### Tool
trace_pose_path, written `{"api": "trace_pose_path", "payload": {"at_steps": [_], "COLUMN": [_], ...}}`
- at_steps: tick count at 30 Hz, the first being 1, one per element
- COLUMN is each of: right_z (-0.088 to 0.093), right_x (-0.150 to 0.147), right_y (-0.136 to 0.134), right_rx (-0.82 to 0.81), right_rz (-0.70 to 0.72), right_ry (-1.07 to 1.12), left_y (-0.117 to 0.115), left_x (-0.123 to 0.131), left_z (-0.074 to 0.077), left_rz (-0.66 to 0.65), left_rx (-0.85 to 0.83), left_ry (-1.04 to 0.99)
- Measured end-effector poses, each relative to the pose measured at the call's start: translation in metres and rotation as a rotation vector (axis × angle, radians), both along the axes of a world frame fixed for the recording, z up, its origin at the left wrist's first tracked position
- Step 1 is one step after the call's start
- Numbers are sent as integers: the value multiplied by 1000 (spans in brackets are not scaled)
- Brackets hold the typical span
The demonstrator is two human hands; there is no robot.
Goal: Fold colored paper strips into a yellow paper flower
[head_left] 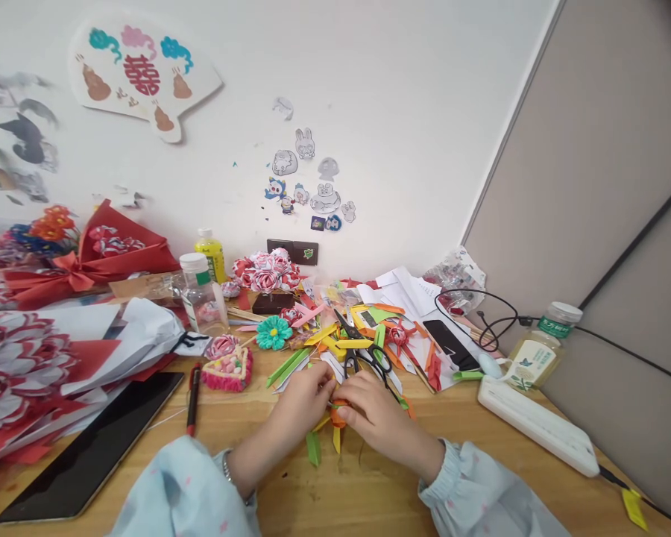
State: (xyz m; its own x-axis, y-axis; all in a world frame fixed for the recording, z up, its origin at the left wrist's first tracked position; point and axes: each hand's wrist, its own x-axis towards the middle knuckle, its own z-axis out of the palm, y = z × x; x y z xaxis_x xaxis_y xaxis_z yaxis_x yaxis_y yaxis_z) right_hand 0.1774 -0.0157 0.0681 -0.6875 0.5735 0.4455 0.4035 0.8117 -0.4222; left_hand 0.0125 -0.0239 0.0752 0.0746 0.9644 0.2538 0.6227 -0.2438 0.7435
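Partly, the right hand hides orange paper.

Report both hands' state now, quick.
Left hand: fingers bent against the orange folded-paper piece; grip hidden, cannot tell.
Right hand: closed, holding the same piece between thumb and fingers.

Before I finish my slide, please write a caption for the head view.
Left hand and right hand close together at colored paper pieces, black scissors just beyond, on a wooden table.
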Motion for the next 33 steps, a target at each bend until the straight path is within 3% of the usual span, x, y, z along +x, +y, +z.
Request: {"api": "trace_pose_path", "payload": {"at_steps": [12,15,19,23,29,33], "right_z": [5,8,6,-5,-18,-13], "right_x": [-2,2,8,7,2,4], "right_y": [-5,-2,5,14,24,25], "right_rx": [48,62,73,-87,-411,-453], "right_rz": [6,-1,-214,-338,-257,-256], "right_ry": [32,115,362,532,697,752], "left_y": [5,8,11,10,8,8], "left_x": [-3,-6,-6,-2,4,6], "left_z": [-2,-2,-2,-2,-8,-13], "left_rz": [-1,-44,-29,-1,-39,-115], "left_rx": [12,-10,-35,-49,-99,-203], "left_ry": [-150,-358,-672,-789,-964,-895]}}
